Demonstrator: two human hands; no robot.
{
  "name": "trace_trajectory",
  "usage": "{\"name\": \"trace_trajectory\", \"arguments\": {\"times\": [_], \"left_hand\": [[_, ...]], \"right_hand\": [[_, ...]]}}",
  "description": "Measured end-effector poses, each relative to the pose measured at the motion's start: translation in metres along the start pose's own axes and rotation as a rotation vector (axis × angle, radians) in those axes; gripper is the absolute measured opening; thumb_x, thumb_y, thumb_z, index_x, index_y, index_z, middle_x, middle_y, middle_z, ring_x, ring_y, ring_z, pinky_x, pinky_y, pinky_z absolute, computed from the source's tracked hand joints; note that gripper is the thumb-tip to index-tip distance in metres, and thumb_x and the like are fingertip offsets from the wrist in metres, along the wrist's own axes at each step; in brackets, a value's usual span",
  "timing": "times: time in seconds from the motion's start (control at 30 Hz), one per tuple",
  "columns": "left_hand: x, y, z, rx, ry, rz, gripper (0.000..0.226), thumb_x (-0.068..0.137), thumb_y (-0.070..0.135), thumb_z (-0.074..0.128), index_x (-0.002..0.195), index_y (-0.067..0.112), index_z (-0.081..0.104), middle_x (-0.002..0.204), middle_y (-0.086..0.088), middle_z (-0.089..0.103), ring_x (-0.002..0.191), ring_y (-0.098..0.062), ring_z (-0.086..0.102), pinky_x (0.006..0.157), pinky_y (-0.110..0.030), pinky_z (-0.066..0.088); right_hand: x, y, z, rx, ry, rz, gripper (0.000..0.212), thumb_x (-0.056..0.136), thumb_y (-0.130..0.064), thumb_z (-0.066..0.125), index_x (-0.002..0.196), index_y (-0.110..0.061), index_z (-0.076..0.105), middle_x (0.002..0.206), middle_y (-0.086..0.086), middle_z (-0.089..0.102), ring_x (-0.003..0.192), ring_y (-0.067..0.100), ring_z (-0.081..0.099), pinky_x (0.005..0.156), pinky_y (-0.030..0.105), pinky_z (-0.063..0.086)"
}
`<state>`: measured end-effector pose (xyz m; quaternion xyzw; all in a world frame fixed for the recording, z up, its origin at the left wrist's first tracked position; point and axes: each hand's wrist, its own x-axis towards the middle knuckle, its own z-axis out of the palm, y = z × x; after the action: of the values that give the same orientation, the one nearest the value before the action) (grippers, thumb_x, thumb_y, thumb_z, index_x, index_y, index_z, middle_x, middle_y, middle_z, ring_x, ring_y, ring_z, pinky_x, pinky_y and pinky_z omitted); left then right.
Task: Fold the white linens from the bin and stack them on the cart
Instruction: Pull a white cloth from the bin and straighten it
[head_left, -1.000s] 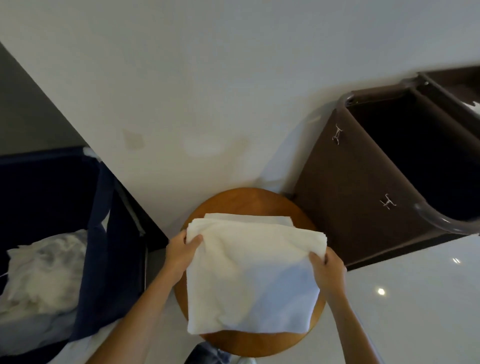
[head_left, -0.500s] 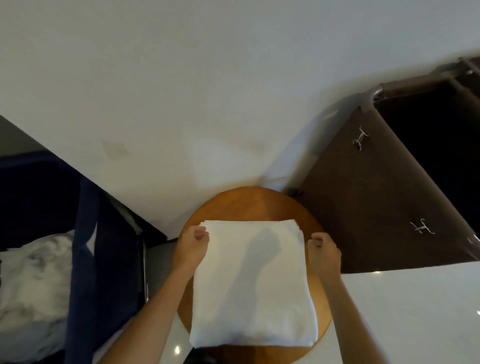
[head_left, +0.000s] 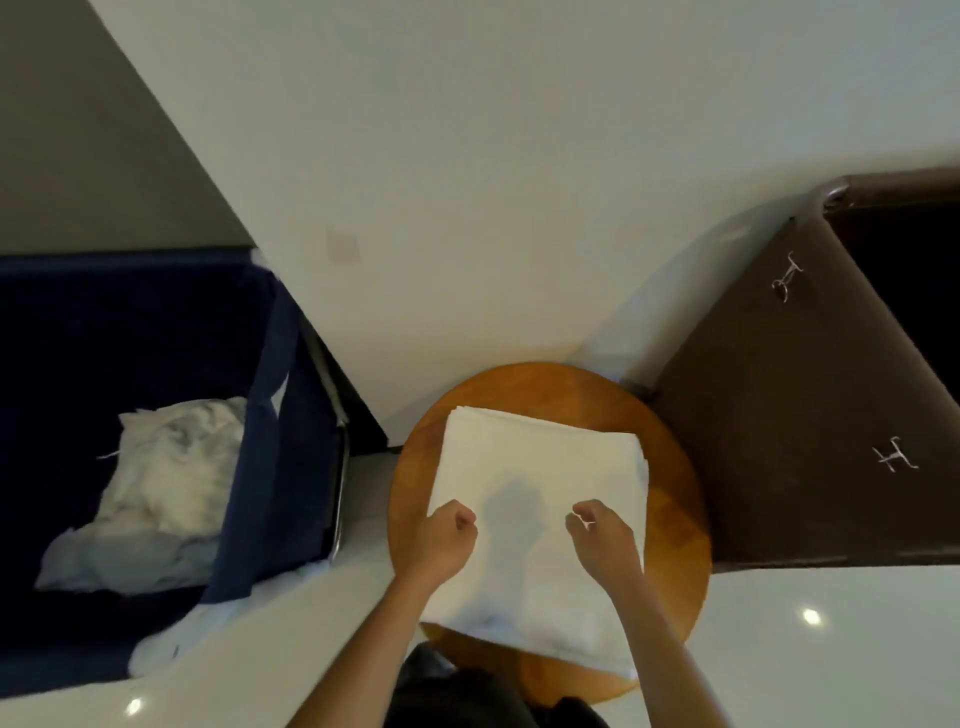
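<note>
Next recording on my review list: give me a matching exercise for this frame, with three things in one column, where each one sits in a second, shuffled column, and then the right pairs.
Things
1. folded white linen
2. crumpled white linens
3. metal clips

Places
A. on the side of the brown fabric cart
B. inside the navy blue fabric bin
C. flat on the round wooden table

Pairs: 1-C, 2-B, 3-A
</note>
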<state>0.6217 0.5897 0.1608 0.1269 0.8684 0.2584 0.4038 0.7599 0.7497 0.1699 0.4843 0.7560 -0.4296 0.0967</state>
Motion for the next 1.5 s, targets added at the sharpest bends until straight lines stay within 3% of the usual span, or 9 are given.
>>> {"name": "trace_trajectory", "arguments": {"times": [0.07,0.23,0.5,0.67,0.83,1.0,1.2,1.37,1.5], "left_hand": [[-0.018,-0.013,0.004,-0.04,0.019,-0.021,0.017,0.096,0.016,0.05,0.108,0.02,0.061,0.113,0.0,0.063,0.105,-0.016,0.057,0.09,-0.027,0.047],[-0.059,-0.04,0.007,-0.169,0.111,-0.062,0.018,0.096,0.011,0.049,0.11,0.014,0.06,0.115,-0.003,0.062,0.099,-0.011,0.052,0.083,-0.019,0.039],[-0.109,-0.093,-0.009,-0.274,0.276,-0.214,0.02,0.096,0.017,0.047,0.11,0.015,0.062,0.103,0.002,0.059,0.092,-0.013,0.053,0.077,-0.023,0.039],[-0.131,-0.132,-0.031,-0.355,0.364,-0.318,0.021,0.094,0.016,0.045,0.107,0.015,0.063,0.109,-0.005,0.063,0.09,-0.016,0.052,0.076,-0.024,0.04],[-0.148,-0.177,-0.075,-0.451,0.444,-0.367,0.028,0.095,0.014,0.041,0.115,0.015,0.06,0.115,-0.007,0.063,0.098,-0.021,0.054,0.077,-0.025,0.041],[-0.176,-0.247,-0.137,-0.464,0.529,-0.374,0.027,0.097,0.014,0.04,0.117,0.008,0.059,0.122,-0.01,0.061,0.113,-0.027,0.056,0.084,-0.026,0.042],[-0.21,-0.354,-0.206,-0.605,0.588,-0.426,0.022,0.096,0.018,0.047,0.111,0.012,0.061,0.11,-0.005,0.063,0.102,-0.025,0.059,0.088,-0.03,0.047],[-0.234,-0.426,-0.248,-0.727,0.575,-0.489,0.018,0.092,0.017,0.047,0.099,0.012,0.063,0.097,-0.005,0.066,0.093,-0.025,0.064,0.082,-0.036,0.053],[-0.236,-0.461,-0.276,-0.803,0.576,-0.511,0.016,0.091,0.018,0.048,0.096,0.013,0.063,0.095,-0.005,0.067,0.089,-0.024,0.066,0.075,-0.033,0.053]], "right_hand": [[-0.012,0.001,0.01,-0.032,-0.034,-0.05,0.029,0.099,-0.027,0.049,0.123,-0.013,0.057,0.128,0.004,0.059,0.117,0.018,0.054,0.096,0.023,0.04],[-0.038,-0.006,0.038,-0.077,-0.121,-0.136,0.029,0.099,-0.029,0.049,0.123,-0.016,0.057,0.13,0.003,0.057,0.118,0.018,0.053,0.099,0.026,0.04],[-0.067,-0.028,0.088,-0.223,-0.258,-0.261,0.029,0.1,-0.027,0.048,0.125,-0.015,0.055,0.135,0.004,0.053,0.123,0.021,0.051,0.102,0.027,0.039],[-0.081,-0.055,0.118,-0.285,-0.308,-0.353,0.027,0.098,-0.024,0.05,0.123,-0.014,0.057,0.131,0.005,0.056,0.12,0.02,0.052,0.098,0.023,0.037],[-0.101,-0.102,0.165,-0.302,-0.331,-0.464,0.025,0.097,-0.021,0.05,0.118,-0.011,0.061,0.121,0.009,0.061,0.105,0.019,0.055,0.084,0.019,0.036],[-0.138,-0.174,0.241,-0.371,-0.38,-0.57,0.029,0.097,-0.025,0.05,0.122,-0.012,0.059,0.121,0.007,0.059,0.112,0.025,0.055,0.084,0.025,0.038],[-0.193,-0.247,0.342,-0.407,-0.424,-0.652,0.027,0.093,-0.022,0.055,0.117,-0.012,0.06,0.114,0.007,0.056,0.108,0.025,0.055,0.086,0.029,0.041],[-0.232,-0.283,0.416,-0.442,-0.478,-0.7,0.027,0.092,-0.022,0.056,0.117,-0.011,0.061,0.112,0.003,0.059,0.097,0.014,0.052,0.082,0.023,0.038],[-0.239,-0.307,0.452,-0.483,-0.493,-0.695,0.026,0.092,-0.025,0.056,0.115,-0.014,0.06,0.11,0.001,0.059,0.098,0.016,0.056,0.081,0.026,0.042]]}}
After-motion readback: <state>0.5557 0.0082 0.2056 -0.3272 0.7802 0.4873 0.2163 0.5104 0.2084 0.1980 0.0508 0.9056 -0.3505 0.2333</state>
